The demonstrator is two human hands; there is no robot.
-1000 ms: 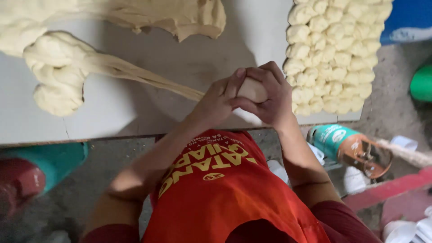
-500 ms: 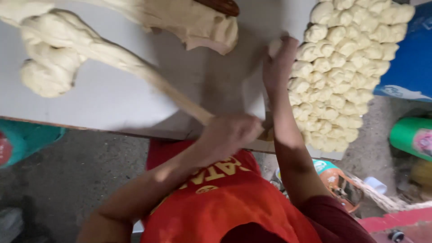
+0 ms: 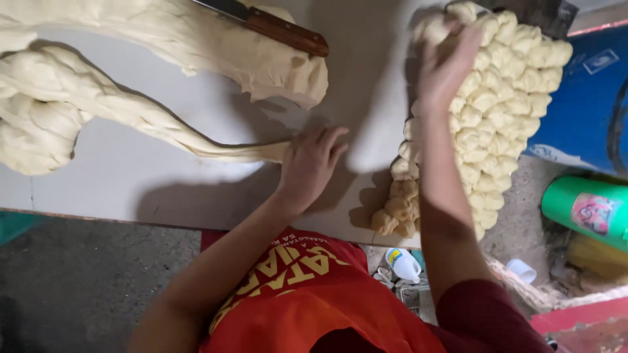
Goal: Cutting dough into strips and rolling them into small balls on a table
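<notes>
Nearest the camera was the person's red shirt (image 3: 307, 307), and below the table edge lay a white bottle (image 3: 403, 264) and a green tub (image 3: 585, 210) on the ground.

On the white table (image 3: 131, 189) the left hand (image 3: 313, 163) rested palm down, its fingers spread and partly curled over the thin end of a dough rope (image 3: 163, 127). The rope's tip was hidden under the palm, so how firmly it was pinched could not be told. The rope ran left from that hand, thickening into a twisted lump at the table's left side, and beyond it sat a larger dough mass (image 3: 216, 46).

Farther out, the right hand (image 3: 445, 65) reached to the far end of a pile of dough balls (image 3: 497, 111) that lined the table's right side. Its fingers were closed over something pale at the top of the pile, most likely one ball; the back of the hand hid the grip itself.

A knife (image 3: 275, 26) with a brown handle lay on the big mass at the far edge.

To portion well, it seemed wise to hold the rope's end lightly so that it did not thin or tear, to pinch off equal pieces, and to set each ball touching its neighbours without squashing them. Keeping the rope slack on the table, not stretched taut, would help pieces stay even.
</notes>
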